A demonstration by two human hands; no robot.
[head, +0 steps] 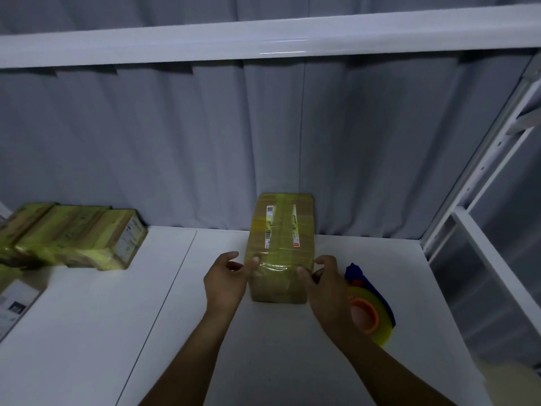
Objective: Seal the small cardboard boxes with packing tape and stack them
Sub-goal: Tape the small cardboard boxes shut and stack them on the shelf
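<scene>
A small cardboard box [280,247] wrapped in yellowish tape lies on the white table [263,347], its long side running away from me. My left hand [227,281] holds its left edge, thumb on the top face. My right hand [323,281] holds the right edge, thumb on top and fingers curled at the side. A tape dispenser [370,306] with a blue handle and an orange-cored roll lies on the table just right of my right hand, partly hidden by it.
A row of taped boxes [73,238] sits at the far left against the grey curtain [263,142]. Another box [14,306] with a label shows at the left edge. White shelf frames [483,230] rise on the right.
</scene>
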